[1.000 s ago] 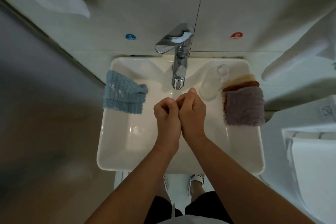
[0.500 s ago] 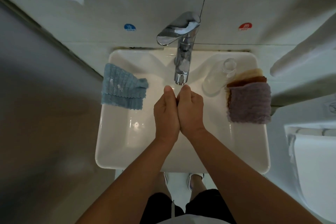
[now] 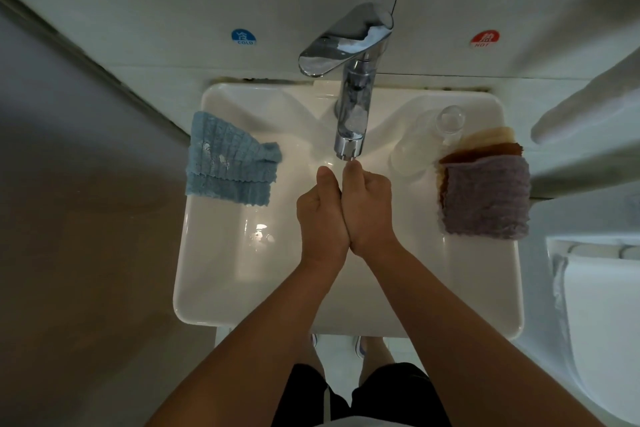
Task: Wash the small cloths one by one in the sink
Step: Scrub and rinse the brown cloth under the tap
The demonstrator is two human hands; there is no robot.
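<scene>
White sink (image 3: pixel 221 274), tap (image 3: pixel 349 146) at back. Left hand (image 3: pixel 320 215) and right hand (image 3: pixel 369 206) pressed together below spout, curled (contents can't tell). Stacked cloths (image 3: pixel 485 198) right of tap, nearer right hand; blue cloth (image 3: pixel 228 166) left.

blue cloth (image 3: pixel 230 161) draped over left sink (image 3: pixel 194 288) rim; purple cloth (image 3: pixel 485 198) tops right stack.

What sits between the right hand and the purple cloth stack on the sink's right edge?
In the head view, a clear upturned glass stands up and left of the purple cloth, beyond the right hand. Directly between them shows only bare white sink.
</scene>
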